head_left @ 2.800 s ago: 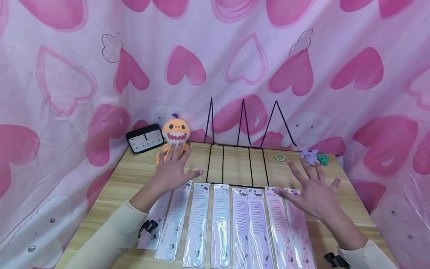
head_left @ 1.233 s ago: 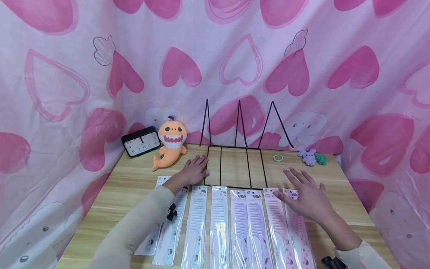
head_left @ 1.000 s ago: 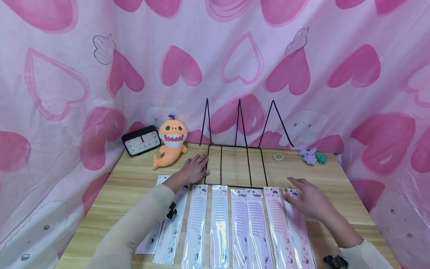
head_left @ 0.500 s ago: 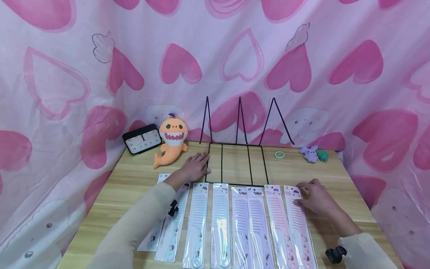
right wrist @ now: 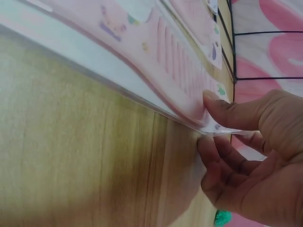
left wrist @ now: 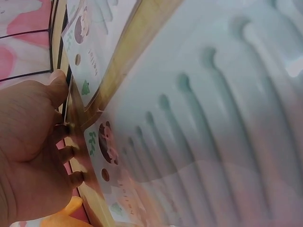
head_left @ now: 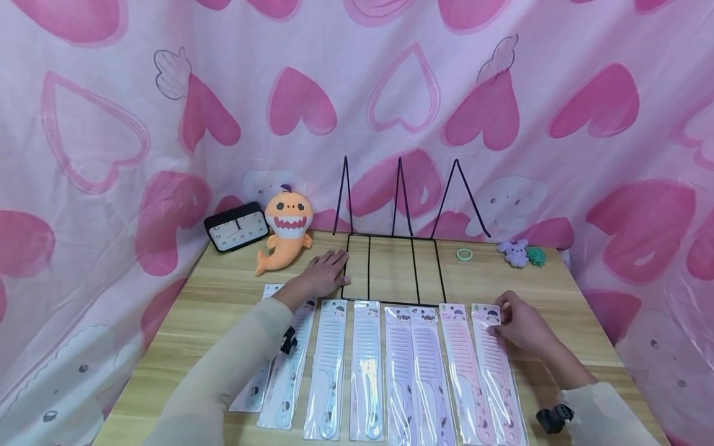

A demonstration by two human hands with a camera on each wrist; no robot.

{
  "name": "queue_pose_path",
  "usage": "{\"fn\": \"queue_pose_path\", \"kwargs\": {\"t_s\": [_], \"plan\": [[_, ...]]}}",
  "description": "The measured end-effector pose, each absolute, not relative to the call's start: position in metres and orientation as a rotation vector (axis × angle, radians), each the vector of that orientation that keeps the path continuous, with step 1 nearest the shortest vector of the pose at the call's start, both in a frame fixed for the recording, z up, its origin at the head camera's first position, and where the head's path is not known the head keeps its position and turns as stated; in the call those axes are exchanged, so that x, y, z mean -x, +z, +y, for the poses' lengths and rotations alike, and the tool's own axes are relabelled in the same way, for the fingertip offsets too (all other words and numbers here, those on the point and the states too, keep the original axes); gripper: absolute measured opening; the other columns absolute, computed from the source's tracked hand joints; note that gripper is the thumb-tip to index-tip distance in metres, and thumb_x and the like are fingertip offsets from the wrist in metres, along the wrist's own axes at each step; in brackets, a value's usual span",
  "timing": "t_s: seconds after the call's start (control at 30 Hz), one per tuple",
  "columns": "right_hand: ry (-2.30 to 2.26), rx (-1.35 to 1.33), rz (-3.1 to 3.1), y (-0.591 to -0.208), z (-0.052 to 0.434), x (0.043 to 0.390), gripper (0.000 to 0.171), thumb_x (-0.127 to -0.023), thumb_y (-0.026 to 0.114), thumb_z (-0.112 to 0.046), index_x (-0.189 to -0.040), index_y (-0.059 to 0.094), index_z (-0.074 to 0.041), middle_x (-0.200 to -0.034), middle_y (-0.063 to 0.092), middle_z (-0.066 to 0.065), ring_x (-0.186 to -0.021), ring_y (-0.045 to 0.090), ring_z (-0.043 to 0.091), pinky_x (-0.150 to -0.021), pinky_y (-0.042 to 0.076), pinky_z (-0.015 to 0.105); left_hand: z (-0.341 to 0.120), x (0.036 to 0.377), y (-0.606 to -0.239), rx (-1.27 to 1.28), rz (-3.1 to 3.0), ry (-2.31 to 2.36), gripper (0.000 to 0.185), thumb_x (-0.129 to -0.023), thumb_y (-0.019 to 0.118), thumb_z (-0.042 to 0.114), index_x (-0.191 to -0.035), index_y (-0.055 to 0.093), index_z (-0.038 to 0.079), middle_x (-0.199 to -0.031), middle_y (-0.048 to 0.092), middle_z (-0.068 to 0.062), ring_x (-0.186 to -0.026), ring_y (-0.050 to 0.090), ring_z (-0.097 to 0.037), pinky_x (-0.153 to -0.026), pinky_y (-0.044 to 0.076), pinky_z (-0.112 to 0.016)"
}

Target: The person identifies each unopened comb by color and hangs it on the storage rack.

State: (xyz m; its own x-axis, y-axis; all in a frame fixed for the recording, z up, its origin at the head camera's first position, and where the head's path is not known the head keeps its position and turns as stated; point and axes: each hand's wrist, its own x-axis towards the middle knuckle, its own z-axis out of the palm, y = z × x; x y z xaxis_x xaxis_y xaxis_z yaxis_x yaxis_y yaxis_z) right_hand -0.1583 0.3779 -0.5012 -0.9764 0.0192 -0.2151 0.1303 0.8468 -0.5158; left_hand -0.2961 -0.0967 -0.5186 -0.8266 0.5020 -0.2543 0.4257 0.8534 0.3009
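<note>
Several combs in clear plastic sleeves lie in a row along the front of the table, bluish ones on the left, purple in the middle, pink on the right. My right hand [head_left: 524, 323] pinches the top corner of the rightmost pink comb's package [head_left: 498, 371]; in the right wrist view the thumb lies over it and the fingers curl beneath its edge. My left hand [head_left: 325, 274] rests palm down with spread fingers beside the left side of the black wire rack [head_left: 390, 302]. Its forearm covers part of a bluish comb package [head_left: 287, 384].
Behind the combs, the rack's upright prongs stand near the heart-patterned curtain [head_left: 304, 102]. An orange shark plush [head_left: 287, 232] and black clock [head_left: 237, 228] sit back left. A green ring [head_left: 464, 254], a purple toy [head_left: 514, 253] and a green toy [head_left: 536, 256] lie back right.
My left hand came down from above the table to the rack's left side. My right hand lowered from hovering with spread fingers and took hold of the rightmost pink comb's package.
</note>
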Motion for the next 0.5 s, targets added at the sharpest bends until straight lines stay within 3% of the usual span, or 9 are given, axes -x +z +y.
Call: {"fn": "queue_pose_path", "kwargs": {"t_s": [0.37,0.5], "plan": [[-0.964,-0.173,2.932,-0.481,0.378,0.159,0.057,-0.098,0.078,-0.002,-0.149,0.052,0.001,-0.122,0.065,0.029,-0.104,0.066,0.039,-0.079,0.060,0.034,-0.097,0.297,-0.514,-0.674,2.676,0.346,0.076,-0.119,0.043,0.049,-0.178,0.016,0.010,-0.188,0.009,-0.012,-0.175,0.005,-0.039,-0.140,0.011,-0.064],[-1.027,-0.192,3.040,-0.467,0.372,0.157,0.057,-0.099,0.079,-0.003,-0.152,0.057,-0.004,-0.127,0.068,0.032,-0.103,0.069,0.041,-0.074,0.059,0.024,-0.097,0.303,-0.524,-0.651,2.667,0.396,0.078,-0.118,0.043,0.054,-0.179,0.015,0.013,-0.188,0.007,-0.010,-0.175,0.002,-0.037,-0.140,0.009,-0.066]]}}
